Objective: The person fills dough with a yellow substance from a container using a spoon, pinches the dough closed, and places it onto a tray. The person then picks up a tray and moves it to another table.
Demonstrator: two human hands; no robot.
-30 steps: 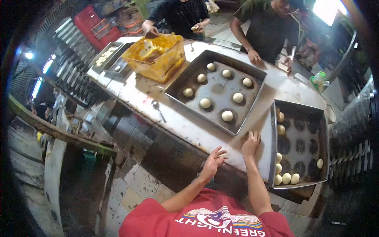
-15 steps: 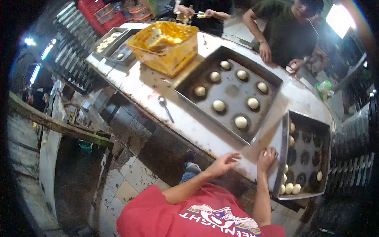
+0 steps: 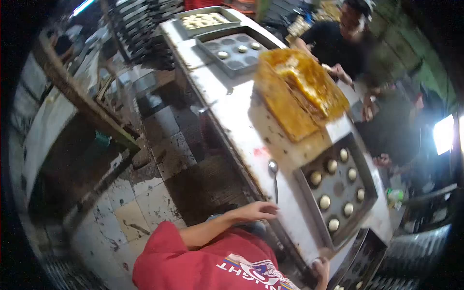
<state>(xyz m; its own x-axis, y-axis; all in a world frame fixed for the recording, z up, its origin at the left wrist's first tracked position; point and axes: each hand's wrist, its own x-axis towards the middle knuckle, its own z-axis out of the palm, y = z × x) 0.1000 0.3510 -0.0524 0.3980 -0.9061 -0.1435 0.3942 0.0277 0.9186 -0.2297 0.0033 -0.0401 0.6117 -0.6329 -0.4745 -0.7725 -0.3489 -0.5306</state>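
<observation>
The right hand [image 3: 322,273] curls round a pale dough ball [image 3: 316,261], just beside the dough-dotted baking tray [image 3: 337,205] ahead; the left hand [image 3: 262,211], loosely open and seemingly empty, is farther from it.

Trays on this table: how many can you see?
4: far tray, second tray beside it, middle tray beside the yellow tub, near tray cut off below. Others may be hidden.
</observation>
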